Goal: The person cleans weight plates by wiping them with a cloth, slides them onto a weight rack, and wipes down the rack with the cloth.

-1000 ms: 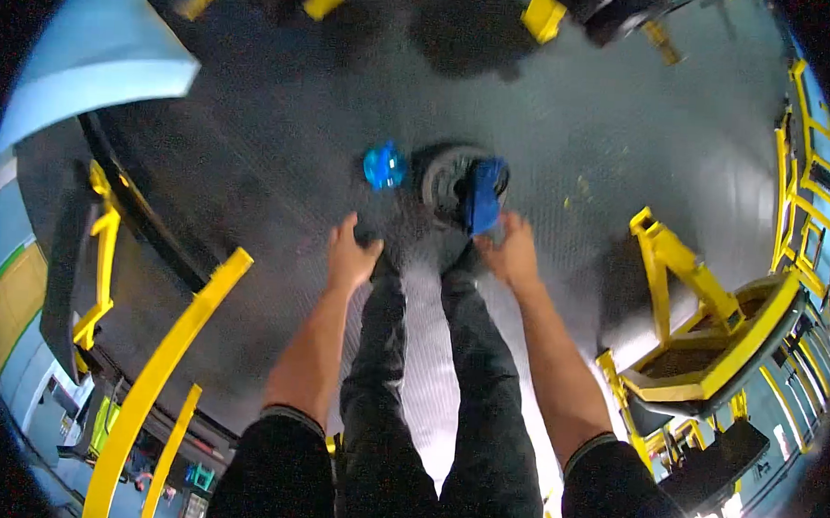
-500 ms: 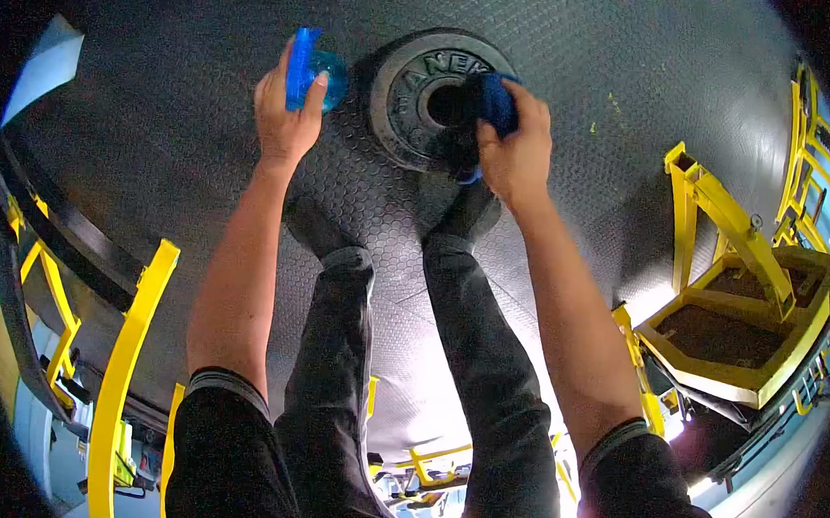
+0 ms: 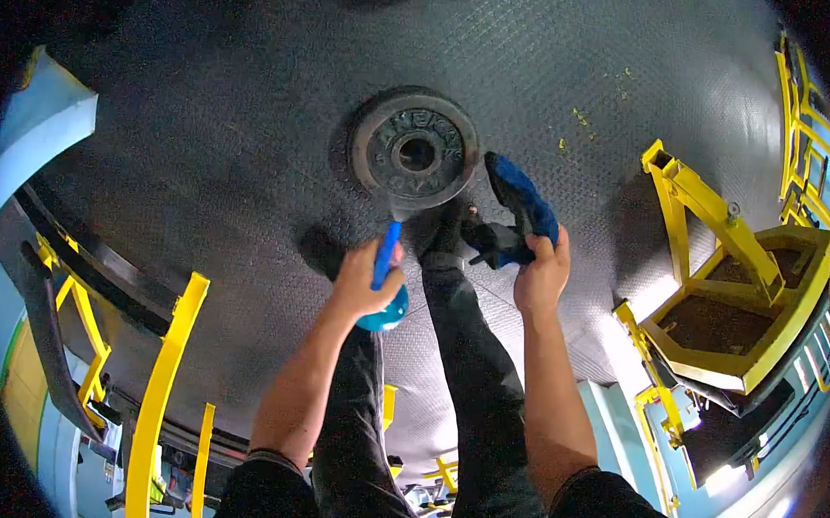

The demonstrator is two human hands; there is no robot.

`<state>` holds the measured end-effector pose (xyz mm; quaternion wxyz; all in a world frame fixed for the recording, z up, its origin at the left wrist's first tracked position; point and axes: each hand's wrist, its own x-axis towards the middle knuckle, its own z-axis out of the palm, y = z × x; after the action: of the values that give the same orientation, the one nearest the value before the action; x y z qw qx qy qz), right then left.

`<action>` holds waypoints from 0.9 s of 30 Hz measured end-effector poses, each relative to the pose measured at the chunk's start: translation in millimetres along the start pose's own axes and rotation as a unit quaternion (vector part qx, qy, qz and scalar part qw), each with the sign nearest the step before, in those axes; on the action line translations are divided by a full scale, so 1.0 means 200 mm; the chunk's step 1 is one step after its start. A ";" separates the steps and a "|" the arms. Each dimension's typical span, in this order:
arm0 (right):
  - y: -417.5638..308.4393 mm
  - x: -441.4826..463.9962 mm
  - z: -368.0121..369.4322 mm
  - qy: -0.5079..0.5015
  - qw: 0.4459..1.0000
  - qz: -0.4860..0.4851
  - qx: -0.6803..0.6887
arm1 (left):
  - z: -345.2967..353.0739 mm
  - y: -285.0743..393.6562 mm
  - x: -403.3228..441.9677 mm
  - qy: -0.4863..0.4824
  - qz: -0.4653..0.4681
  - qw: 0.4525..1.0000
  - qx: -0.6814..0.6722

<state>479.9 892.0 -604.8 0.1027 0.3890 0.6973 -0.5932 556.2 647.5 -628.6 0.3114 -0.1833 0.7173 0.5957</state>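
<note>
A round, dark weight plate with raised lettering and a center hole lies flat on the black textured floor. My left hand is closed around a spray bottle with a blue spray head and teal body. Its head points at the plate's near edge, where a faint whitish haze shows. In my right hand hangs a blue and black cloth, gripped at one side, to the right of the plate and apart from it.
Yellow metal frames stand on the left and right. At right, a yellow post rises from a yellow-edged base. My legs are below the plate. A light blue panel is at upper left.
My left hand has brought the spray bottle down and right, near the plate's lower edge. My right hand has lifted the cloth off the plate and drawn back toward me.
</note>
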 end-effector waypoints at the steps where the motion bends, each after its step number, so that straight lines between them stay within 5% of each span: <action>1: -0.02 -0.01 0.00 0.008 1.000 -0.006 -0.006 | 0.03 0.02 0.02 0.000 0.003 1.000 0.000; 5: -0.05 0.02 -0.02 -0.008 0.999 0.013 -0.030 | 0.16 0.05 0.13 0.031 0.017 0.997 0.064; 9: -0.04 0.14 0.09 -0.053 0.979 -0.096 -0.174 | 0.13 0.13 0.22 0.062 0.010 0.997 0.036; 14: 0.01 0.28 0.60 -0.087 0.855 -0.376 -0.345 | -0.07 0.11 0.19 0.220 0.040 0.975 -0.009; 16: 0.12 0.20 0.83 -0.114 0.769 -0.383 -0.499 | -0.20 -0.02 0.18 0.300 0.149 0.934 0.125; 18: 0.16 0.09 0.96 -0.159 0.772 -0.403 -0.465 | -0.31 -0.06 0.16 0.330 0.098 0.926 0.154; 20: 0.30 -0.03 0.94 -0.255 0.723 -0.458 -0.450 | -0.41 -0.17 0.18 0.353 0.083 0.914 0.182; 22: 0.39 -0.12 0.78 -0.377 0.672 -0.440 -0.462 | -0.51 -0.38 0.24 0.421 0.163 0.831 0.325; 24: 0.47 -0.11 0.54 -0.372 0.633 -0.444 -0.513 | -0.54 -0.46 0.27 0.439 0.127 0.835 0.306; 26: 0.39 -0.07 0.33 -0.324 0.648 -0.403 -0.558 | -0.54 -0.50 0.27 0.454 0.085 0.840 0.285; 27: 0.35 -0.01 0.24 -0.218 0.702 -0.401 -0.546 | -0.53 -0.51 0.27 0.445 0.088 0.848 0.275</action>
<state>513.1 847.8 -668.5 0.1986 -0.1922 0.9474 -0.1614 557.4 527.5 -730.0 -0.0570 -0.2716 0.9267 0.2532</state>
